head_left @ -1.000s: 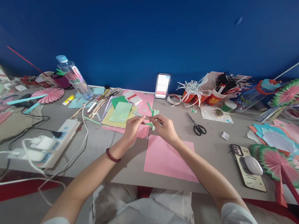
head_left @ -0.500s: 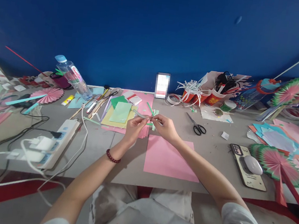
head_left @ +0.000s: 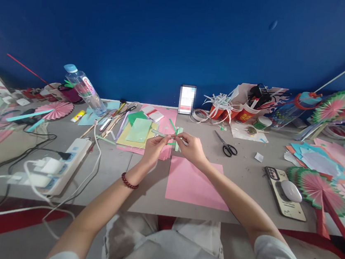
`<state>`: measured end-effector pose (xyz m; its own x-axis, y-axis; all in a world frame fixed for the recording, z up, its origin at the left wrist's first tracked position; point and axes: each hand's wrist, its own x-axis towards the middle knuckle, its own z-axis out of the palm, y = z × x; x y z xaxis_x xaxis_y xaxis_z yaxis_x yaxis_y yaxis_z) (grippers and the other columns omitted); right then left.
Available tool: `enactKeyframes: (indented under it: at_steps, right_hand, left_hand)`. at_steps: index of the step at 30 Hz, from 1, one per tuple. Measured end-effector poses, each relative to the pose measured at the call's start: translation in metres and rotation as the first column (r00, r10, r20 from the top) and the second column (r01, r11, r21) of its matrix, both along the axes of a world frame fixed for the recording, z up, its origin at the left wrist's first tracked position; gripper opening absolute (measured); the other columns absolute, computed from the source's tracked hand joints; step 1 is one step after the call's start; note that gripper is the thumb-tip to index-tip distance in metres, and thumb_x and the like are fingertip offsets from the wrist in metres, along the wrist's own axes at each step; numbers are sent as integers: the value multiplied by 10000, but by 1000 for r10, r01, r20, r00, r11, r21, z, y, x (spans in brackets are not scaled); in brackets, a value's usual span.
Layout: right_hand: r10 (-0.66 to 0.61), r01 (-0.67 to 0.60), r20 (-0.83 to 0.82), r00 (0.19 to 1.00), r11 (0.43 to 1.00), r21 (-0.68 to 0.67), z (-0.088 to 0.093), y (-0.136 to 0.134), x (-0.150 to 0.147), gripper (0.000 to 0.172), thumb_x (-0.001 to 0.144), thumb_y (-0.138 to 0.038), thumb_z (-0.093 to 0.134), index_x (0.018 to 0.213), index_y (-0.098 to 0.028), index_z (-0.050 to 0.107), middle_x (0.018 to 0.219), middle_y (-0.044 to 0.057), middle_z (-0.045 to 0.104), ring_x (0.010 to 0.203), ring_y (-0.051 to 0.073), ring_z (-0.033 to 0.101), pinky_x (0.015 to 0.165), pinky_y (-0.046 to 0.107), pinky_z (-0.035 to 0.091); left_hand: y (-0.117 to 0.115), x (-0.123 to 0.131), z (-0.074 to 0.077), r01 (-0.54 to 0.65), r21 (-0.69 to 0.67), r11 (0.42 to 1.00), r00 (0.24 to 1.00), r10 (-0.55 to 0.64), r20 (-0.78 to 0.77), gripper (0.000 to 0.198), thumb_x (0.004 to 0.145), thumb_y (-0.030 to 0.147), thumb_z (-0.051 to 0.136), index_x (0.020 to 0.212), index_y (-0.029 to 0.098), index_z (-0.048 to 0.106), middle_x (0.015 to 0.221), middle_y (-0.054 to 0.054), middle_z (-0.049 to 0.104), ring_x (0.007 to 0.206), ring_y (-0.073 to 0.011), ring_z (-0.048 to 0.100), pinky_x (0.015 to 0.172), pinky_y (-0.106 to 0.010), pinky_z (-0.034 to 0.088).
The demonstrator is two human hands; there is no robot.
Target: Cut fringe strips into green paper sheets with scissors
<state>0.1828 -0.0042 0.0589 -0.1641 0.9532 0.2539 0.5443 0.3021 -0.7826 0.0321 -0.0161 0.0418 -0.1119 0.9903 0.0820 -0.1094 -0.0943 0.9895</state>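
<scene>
My left hand (head_left: 154, 149), with a dark red bead bracelet (head_left: 129, 180) on the wrist, pinches a thin pale strip (head_left: 158, 133) that juts out to the left. The fingertips of my right hand (head_left: 190, 148) are pressed together against those of the left, on the same strip. Both hands are above the near edge of the paper stack. Green strips (head_left: 172, 124) lie just behind the fingertips. A pink sheet (head_left: 197, 184) lies flat below my right wrist.
Black-handled scissors (head_left: 228, 147) lie right of my hands, a phone (head_left: 286, 196) with a white mouse farther right. Left are a power strip (head_left: 70, 167) with cables and a tilted bottle (head_left: 86, 90). Paper cups (head_left: 246, 114) line the back. A small screen (head_left: 187, 100) leans at the wall.
The strip in my fingers has tilted slightly toward level. My hands have otherwise hardly moved, and both still pinch.
</scene>
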Motion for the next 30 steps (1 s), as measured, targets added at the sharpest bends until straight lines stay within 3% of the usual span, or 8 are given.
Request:
enactKeyframes:
  at_steps: [9, 13, 17, 20, 24, 30]
  right_hand:
    - [-60, 54, 119, 991, 997, 54, 3, -4, 0, 262, 891, -368, 464, 888, -226, 684, 666, 1, 627, 533, 129, 465, 554, 237, 308]
    - [-48, 41, 121, 992, 998, 56, 2, -7, -2, 238, 883, -351, 467, 881, -226, 670, 654, -2, 608, 536, 130, 463, 558, 238, 314]
    - [-24, 23, 44, 999, 999, 24, 3, -8, -3, 230, 866, -347, 478, 843, -215, 665, 596, -22, 541, 518, 116, 411, 539, 228, 298]
    - [-14, 14, -6, 1000, 1000, -7, 5, -8, -3, 232, 855, -348, 486, 829, -206, 667, 587, -29, 524, 517, 109, 394, 532, 227, 287]
    - [18, -19, -26, 999, 999, -31, 9, -9, -4, 241, 848, -349, 487, 834, -199, 676, 594, -27, 532, 530, 108, 403, 539, 229, 286]
    - [51, -51, -4, 999, 996, -78, 11, -11, -5, 262, 873, -381, 463, 877, -214, 666, 688, -7, 606, 564, 119, 445, 566, 231, 319]
  left_hand:
    - [0, -1, 2, 85, -1, 996, 996, -85, 37, 253, 757, 415, 680, 870, 196, 739, 999, -80, 711, 985, -218, 616, 807, -318, 479]
    - [0, -1, 0, 116, 118, 986, 993, -115, -18, 322, 696, 363, 748, 983, 224, 701, 1086, -70, 659, 956, -192, 607, 798, -304, 492]
    - [2, -2, -5, 127, 229, 965, 987, -99, -128, 357, 684, 334, 764, 1020, 241, 686, 1184, -85, 596, 1074, -211, 558, 754, -266, 483]
    - [1, -2, -5, 106, 236, 966, 986, -71, -153, 276, 728, 343, 727, 986, 247, 702, 1138, -77, 625, 1114, -217, 542, 758, -264, 465]
    - [-1, -1, -3, -4, 256, 967, 978, 57, -199, 140, 768, 350, 687, 817, 228, 734, 967, -57, 667, 988, -195, 585, 751, -274, 452]
    - [-1, -2, -5, -67, 226, 972, 987, 98, -130, 169, 750, 370, 697, 786, 209, 734, 842, -49, 690, 847, -184, 621, 736, -292, 478]
